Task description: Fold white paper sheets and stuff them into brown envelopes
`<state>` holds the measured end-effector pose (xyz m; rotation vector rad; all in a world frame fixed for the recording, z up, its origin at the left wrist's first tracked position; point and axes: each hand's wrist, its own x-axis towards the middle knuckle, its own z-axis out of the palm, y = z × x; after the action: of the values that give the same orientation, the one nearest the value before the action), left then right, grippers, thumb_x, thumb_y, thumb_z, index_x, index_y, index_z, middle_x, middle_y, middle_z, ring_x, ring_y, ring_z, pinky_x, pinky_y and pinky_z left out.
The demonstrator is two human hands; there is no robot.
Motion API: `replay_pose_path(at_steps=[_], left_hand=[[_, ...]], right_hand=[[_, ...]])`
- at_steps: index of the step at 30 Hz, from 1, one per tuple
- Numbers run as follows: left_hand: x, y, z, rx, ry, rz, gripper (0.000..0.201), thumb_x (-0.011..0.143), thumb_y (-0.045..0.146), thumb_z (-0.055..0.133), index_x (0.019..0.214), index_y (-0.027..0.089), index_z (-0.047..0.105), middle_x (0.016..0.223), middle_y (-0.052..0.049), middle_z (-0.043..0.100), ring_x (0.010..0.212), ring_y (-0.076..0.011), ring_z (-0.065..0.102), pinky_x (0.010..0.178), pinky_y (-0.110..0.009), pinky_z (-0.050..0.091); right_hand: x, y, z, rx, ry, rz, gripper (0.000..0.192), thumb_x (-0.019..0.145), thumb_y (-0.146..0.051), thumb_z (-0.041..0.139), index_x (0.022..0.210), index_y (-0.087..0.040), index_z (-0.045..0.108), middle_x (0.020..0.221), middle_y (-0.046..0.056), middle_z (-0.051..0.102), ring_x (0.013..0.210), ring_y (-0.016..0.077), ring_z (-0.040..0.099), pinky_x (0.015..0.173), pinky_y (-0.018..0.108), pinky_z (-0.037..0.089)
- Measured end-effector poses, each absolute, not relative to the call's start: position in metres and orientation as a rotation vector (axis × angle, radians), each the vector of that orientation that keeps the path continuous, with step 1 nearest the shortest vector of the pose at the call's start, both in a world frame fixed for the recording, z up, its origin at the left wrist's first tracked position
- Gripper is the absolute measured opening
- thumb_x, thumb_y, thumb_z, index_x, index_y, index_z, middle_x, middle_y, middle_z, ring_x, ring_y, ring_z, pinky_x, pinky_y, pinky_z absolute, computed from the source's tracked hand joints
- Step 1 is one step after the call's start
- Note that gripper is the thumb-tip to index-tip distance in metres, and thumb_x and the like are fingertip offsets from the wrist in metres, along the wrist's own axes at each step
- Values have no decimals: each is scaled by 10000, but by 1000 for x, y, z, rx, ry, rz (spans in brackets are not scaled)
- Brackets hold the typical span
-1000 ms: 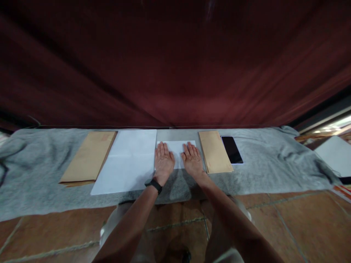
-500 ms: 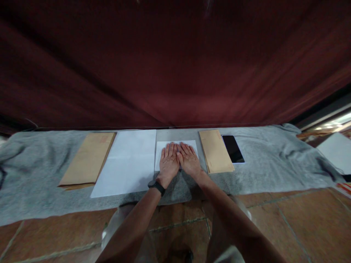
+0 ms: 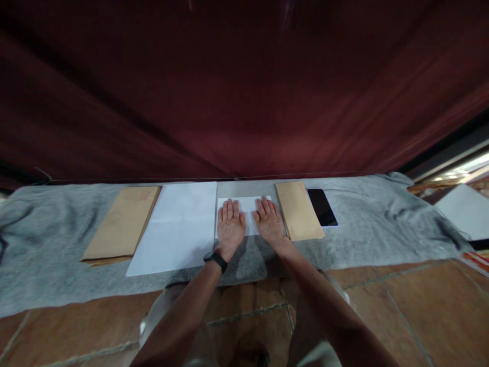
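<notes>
A small white sheet of paper [image 3: 249,209], perhaps folded, lies flat in front of me. My left hand [image 3: 231,224] rests palm down on its left part, fingers stretched forward; a black watch is on that wrist. My right hand [image 3: 269,220] presses flat on the right part, fingers spread a little. Between the two thumbs a strip of the paper shows. Left of it lies a larger stack or sheet of white paper [image 3: 179,224]. Just right of my right hand is a stack of small brown envelopes [image 3: 300,211].
Large brown envelopes [image 3: 122,221] lie at the left. A phone with a dark screen [image 3: 322,207] is beside the small envelopes. Everything rests on a grey cloth [image 3: 382,219]. Behind hangs a dark red curtain [image 3: 244,102]; below is a tiled floor [image 3: 420,300].
My hands have slid apart on the small paper, left hand to the left and right hand to the right. Before, they lay together at its middle, thumbs overlapping.
</notes>
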<state>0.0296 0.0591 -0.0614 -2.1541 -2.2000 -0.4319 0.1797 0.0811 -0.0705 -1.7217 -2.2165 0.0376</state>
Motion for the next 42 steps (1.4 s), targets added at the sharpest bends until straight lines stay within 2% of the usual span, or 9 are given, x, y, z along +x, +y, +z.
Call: replay_pose_path(at_steps=[9, 16, 22, 25, 30, 36, 42], left_hand=[[32, 58, -61, -2123, -2169, -452, 566, 1041, 329, 354, 1530, 52, 419, 1619, -208, 360, 1535, -310, 292, 1248, -499, 253], [34, 58, -63, -2122, -2166, -474, 563, 1037, 315, 346, 1517, 35, 436, 1619, -225, 347, 1531, -329, 296, 1250, -515, 236], [34, 58, -63, -2097, -2166, -496, 562, 1033, 318, 348, 1510, 38, 449, 1615, -218, 361, 1531, -333, 295, 1249, -517, 237], [34, 58, -63, -2095, -2157, -504, 567, 1033, 329, 346, 1510, 39, 447, 1613, -216, 365, 1531, -330, 297, 1246, -515, 248], [34, 58, -62, -2096, -2159, -494, 573, 1034, 327, 340, 1518, 35, 431, 1618, -222, 350, 1532, -327, 295, 1244, -522, 251], [36, 57, -60, -2123, -2205, -521, 581, 1029, 338, 359, 1530, 51, 417, 1623, -213, 348, 1541, -333, 271, 1247, -544, 239], [41, 53, -60, -2162, -2189, -494, 585, 1035, 384, 362, 1544, 100, 413, 1632, -188, 340, 1550, -345, 240, 1241, -578, 231]], right_hand=[[179, 76, -60, -1891, -2044, 32, 529, 1021, -250, 415, 1485, -3, 466, 1544, 245, 471, 1410, 321, 467, 1141, 454, 383], [186, 76, -41, -1988, -1987, 87, 527, 988, -200, 443, 1464, 26, 458, 1340, 266, 620, 1212, 303, 597, 1028, 400, 456], [188, 78, -23, -2193, -1873, 204, 389, 1007, -254, 472, 1307, -22, 562, 1120, 222, 691, 986, 272, 701, 845, 358, 525], [190, 78, -21, -2243, -1828, 316, 291, 1018, -273, 482, 1169, -64, 615, 1027, 182, 719, 955, 254, 719, 827, 333, 523], [196, 84, -25, -2180, -1813, 433, 262, 1021, -298, 472, 1089, -119, 652, 978, 131, 744, 944, 227, 728, 805, 284, 512], [211, 94, -27, -2079, -1851, 476, 246, 994, -192, 476, 1131, -126, 669, 1016, 143, 761, 947, 236, 729, 798, 287, 510], [215, 86, -30, -2134, -1975, 280, 271, 1027, -209, 457, 1217, -136, 636, 1000, 148, 756, 925, 247, 737, 812, 316, 520]])
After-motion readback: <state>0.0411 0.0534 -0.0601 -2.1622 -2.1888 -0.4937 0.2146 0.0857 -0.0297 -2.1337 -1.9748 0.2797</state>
